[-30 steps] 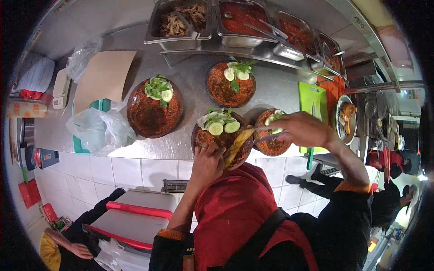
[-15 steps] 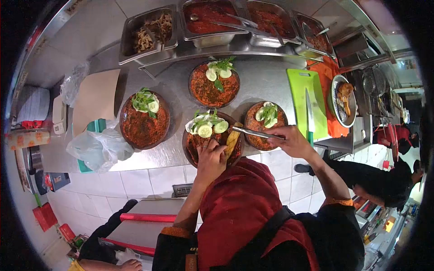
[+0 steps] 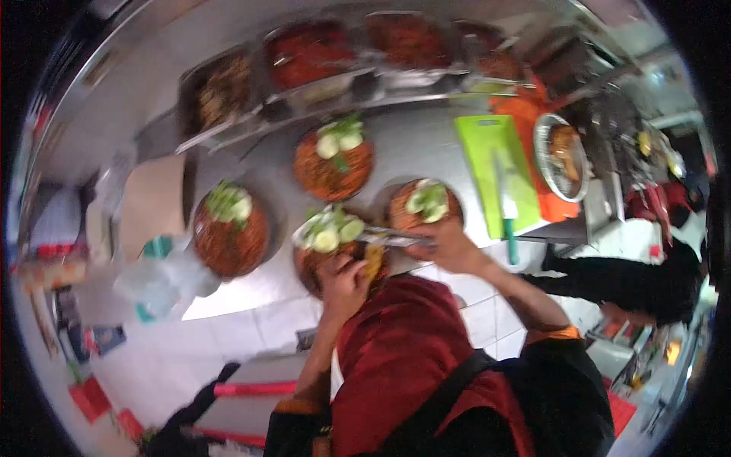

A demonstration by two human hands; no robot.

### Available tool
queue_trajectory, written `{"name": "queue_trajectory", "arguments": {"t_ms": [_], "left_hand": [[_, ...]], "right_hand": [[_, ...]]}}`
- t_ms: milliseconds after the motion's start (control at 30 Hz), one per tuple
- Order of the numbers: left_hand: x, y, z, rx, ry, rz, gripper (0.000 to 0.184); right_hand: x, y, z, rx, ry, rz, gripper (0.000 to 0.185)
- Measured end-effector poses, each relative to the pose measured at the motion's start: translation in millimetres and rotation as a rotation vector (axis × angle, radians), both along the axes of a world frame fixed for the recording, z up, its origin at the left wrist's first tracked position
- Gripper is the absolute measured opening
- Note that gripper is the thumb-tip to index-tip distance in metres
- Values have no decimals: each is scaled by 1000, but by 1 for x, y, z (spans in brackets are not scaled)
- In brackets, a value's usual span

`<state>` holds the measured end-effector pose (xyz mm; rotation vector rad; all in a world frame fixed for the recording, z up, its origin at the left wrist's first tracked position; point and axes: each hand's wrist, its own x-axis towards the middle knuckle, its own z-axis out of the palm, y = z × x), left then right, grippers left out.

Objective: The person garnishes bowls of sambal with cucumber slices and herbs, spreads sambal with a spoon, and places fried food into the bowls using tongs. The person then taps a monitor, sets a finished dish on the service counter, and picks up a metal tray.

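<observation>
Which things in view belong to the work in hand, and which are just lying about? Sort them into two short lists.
Part of the job, it seems:
tongs, in the right hand
dish under the left hand
yellow food piece in it
cucumber slices

Apparently just lying about:
brown sheet
plastic bag
knife on the green board

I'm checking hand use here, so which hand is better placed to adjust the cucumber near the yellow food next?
Probably the right hand: it holds the metal tongs, whose tips reach beside the cucumber. The left hand is beside the yellow food.
</observation>
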<state>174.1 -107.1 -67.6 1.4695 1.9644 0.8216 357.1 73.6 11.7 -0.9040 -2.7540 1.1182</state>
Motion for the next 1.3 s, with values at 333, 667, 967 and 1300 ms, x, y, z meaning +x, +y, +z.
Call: {"name": "queue_trajectory", "arguments": {"t_ms": [333,667,967,1300], "left_hand": [[-18,-8,59,351,161,282,25],[-40,-1,52,304,261,371,31],[-43,-35,69,263,299,424,12],[-76,-52,78,253,258,367,18]], "right_hand": [[183,89,79,418,42,-967,26],[373,231,66,773,-522,-629,19],[374,221,83,715,-349,-510,20],[60,83,83,444,-26,-29,29]]}}
